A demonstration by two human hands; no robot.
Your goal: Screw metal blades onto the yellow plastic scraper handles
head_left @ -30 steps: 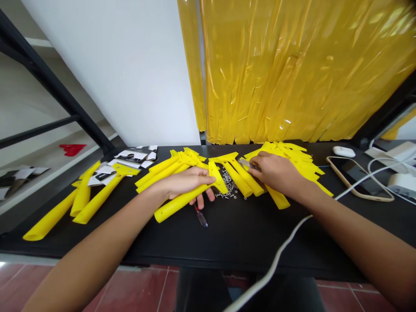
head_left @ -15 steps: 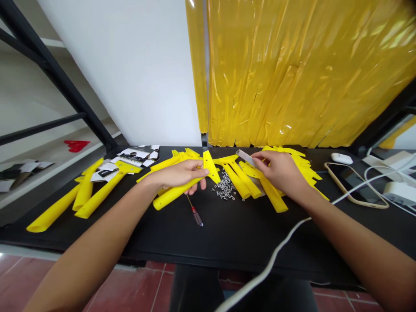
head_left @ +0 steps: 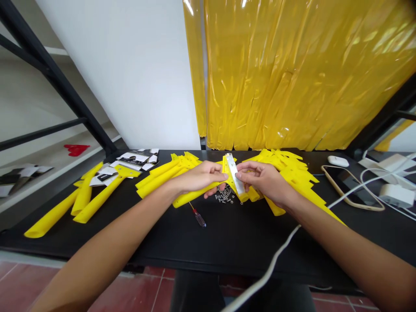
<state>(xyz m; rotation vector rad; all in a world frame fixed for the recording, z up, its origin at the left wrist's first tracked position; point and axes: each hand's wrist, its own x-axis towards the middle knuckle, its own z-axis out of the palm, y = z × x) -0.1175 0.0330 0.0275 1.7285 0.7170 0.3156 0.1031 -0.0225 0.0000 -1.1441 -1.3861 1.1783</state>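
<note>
My left hand [head_left: 206,177] is closed round a yellow plastic scraper handle [head_left: 190,195], its wide head pointing right. Between finger and thumb of my right hand [head_left: 260,177] is a flat silvery metal strip [head_left: 235,175], which lies along the edge of that head. Behind and below the hands is a pile of small screws and nuts [head_left: 224,195]. A screwdriver [head_left: 199,217] with a dark reddish handle lies in front of it. More yellow handles lie on both sides, a few of them partly hidden behind my right hand.
Several yellow pieces [head_left: 299,182] are heaped at the right, near a phone [head_left: 354,186], a white case [head_left: 338,161] and white chargers [head_left: 396,195]. A white cable [head_left: 276,260] crosses the black table's [head_left: 156,242] front edge. Black-and-white cards [head_left: 139,158] lie at the back left.
My left hand has moved right with the yellow handle. My right hand has brought the metal strip left, from over the yellow pieces to the handle's head.
</note>
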